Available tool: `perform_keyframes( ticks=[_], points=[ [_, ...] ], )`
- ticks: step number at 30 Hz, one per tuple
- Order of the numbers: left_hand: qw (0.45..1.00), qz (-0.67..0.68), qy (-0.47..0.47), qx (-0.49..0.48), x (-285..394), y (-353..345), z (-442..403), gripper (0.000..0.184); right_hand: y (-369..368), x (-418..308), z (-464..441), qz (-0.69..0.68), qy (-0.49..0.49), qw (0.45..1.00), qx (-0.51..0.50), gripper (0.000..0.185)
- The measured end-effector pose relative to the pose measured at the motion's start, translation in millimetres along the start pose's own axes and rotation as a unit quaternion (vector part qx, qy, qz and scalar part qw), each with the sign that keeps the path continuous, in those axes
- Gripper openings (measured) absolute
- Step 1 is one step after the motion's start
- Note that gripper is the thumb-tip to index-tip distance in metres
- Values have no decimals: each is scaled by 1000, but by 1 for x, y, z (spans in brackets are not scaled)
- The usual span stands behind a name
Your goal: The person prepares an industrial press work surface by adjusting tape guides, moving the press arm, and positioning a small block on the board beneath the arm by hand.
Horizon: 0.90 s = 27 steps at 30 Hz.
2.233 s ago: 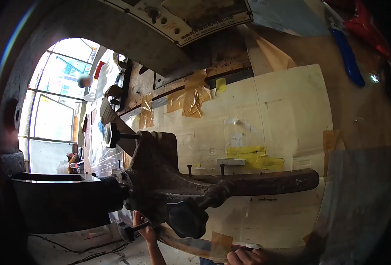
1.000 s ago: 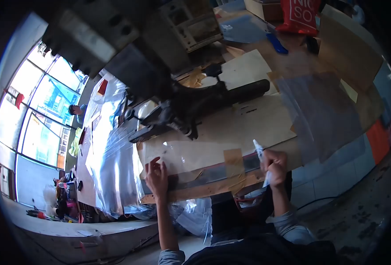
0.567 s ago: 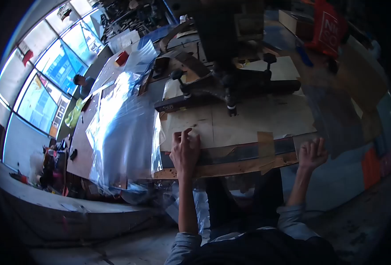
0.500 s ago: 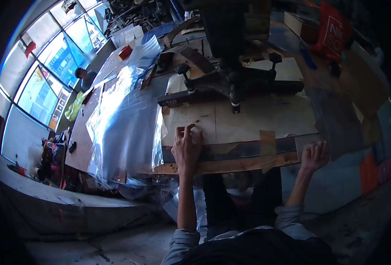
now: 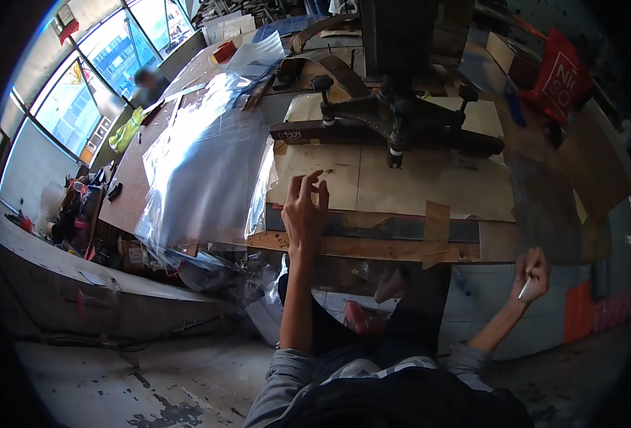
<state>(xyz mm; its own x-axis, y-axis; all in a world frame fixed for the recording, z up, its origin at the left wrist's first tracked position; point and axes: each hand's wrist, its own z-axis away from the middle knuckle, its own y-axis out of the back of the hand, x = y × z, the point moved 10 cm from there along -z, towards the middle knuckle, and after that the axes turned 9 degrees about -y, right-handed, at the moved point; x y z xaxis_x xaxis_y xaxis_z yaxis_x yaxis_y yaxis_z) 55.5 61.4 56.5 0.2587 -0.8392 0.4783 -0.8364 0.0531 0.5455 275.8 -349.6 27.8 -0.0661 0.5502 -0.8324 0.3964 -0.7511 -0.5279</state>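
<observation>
My left hand [image 5: 304, 217] is raised over the front of a cream-coloured sheet [image 5: 415, 182], its fingers bent and apart with nothing seen in them. Whether it touches the sheet I cannot tell. Off the table's front right corner, my right hand [image 5: 532, 274] is closed on a thin white stick [image 5: 525, 287]; only a short end of it shows. Behind the sheet stands a dark metal press head [image 5: 394, 114] with a long bar [image 5: 304, 133] across the sheet. Brown tape [image 5: 436, 225] crosses the sheet's front edge and the dark strip [image 5: 372, 227] there.
Clear plastic sheeting [image 5: 194, 171] covers the table's left side. A red bag [image 5: 559, 78] and a cardboard box [image 5: 513, 60] are at the back right. At the far left, beside the windows, is another person [image 5: 148, 85]. A red object [image 5: 365, 319] lies beneath the table.
My left hand has lifted and its fingers have spread. The right hand has moved lower and outward, and the white stick now shows in it. The camera view has shifted too.
</observation>
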Motion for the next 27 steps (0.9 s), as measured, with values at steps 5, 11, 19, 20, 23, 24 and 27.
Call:
perform_keyframes(
  ticks=[5,11,19,20,23,24,27],
  points=[
    [939,15,-120,322,18,71,142,22,-19,24,5,506,-84,857,56,14],
    [929,32,355,-98,-132,-79,383,32,-92,38,19,880,-39,435,186,36],
    [688,-61,445,-570,-261,-169,548,42,-120,75,34,933,-60,297,195,49],
    [680,-63,442,-582,-270,-170,547,42,-117,79,32,912,-79,344,207,49],
    [672,-60,436,-595,-295,-180,538,43,-88,105,35,774,29,597,211,44],
    [662,-62,433,-608,-304,-181,538,43,-80,103,38,760,40,600,248,43],
    [650,-59,429,-624,-331,-194,528,43,-87,96,35,694,57,634,337,34]
  ],
)
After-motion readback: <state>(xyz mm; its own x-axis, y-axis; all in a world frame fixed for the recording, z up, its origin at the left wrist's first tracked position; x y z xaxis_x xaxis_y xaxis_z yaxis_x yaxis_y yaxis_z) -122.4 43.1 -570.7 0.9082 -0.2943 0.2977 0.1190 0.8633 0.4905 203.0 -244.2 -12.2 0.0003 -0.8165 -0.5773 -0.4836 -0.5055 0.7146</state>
